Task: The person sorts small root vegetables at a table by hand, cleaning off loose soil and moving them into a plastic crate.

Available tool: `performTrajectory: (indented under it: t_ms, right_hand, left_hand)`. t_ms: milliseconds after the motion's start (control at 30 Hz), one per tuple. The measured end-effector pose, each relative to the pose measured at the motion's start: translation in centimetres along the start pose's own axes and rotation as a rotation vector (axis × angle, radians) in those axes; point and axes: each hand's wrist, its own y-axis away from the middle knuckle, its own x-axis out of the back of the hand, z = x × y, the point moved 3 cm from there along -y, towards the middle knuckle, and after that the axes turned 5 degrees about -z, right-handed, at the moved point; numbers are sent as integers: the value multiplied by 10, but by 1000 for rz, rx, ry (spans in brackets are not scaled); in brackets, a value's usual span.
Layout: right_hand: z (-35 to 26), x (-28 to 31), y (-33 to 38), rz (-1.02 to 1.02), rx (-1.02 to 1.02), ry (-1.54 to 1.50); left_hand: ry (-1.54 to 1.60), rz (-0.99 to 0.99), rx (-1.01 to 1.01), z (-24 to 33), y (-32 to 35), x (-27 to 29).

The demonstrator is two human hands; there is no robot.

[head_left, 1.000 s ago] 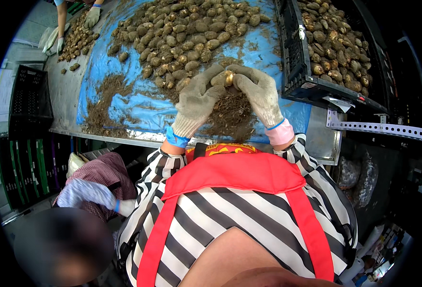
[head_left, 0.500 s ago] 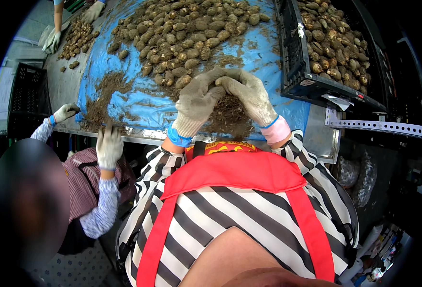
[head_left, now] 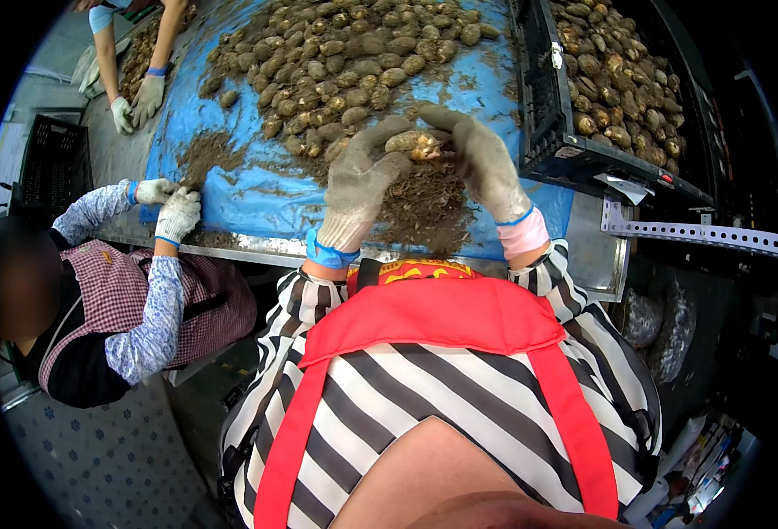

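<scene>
In front of me a small brown taro (head_left: pixel 415 144), with a paler rough patch, is held over the blue sheet. My left hand (head_left: pixel 361 176), in a dirty white knit glove, grips its left end between thumb and fingers. Gloved as well, my right hand (head_left: pixel 487 167) is at the taro's right end, fingers stretched out and apart; whether it touches is hard to see. Below both hands lies a heap of dark soil and root scraps (head_left: pixel 424 212). Just beyond them a large pile of taros (head_left: pixel 336 70) covers the sheet.
A black crate (head_left: pixel 543 145) full of taros stands at the right. Blue sheeting (head_left: pixel 274 207) covers the metal table (head_left: pixel 596 256). At the left, a co-worker's gloved hands (head_left: pixel 177 212) work at the table edge; another person's gloved hands (head_left: pixel 137 108) are farther back. An empty-looking black crate (head_left: pixel 54 163) stands far left.
My hands have parted; the right moved slightly right and its fingers straightened, bringing the taro into sight. The co-worker at left brought both hands together; the farther person's hands came nearer.
</scene>
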Motion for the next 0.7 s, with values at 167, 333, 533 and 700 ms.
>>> performTrajectory:
  t_ms: [167,333,533,700]
  right_hand:
    - [-17,-20,3,108,-68,716]
    - [5,1,-19,117,-132,722]
    - [26,42,-2,21,9,329]
    - [-13,-23,6,-50,119,305]
  left_hand:
    - [-168,-31,26,6,-2,-2]
    - [180,-178,125,-11,-4,-3]
    - [686,-262,181,-27,-5,-7]
    - [821,-295,203,-32,-5,-14]
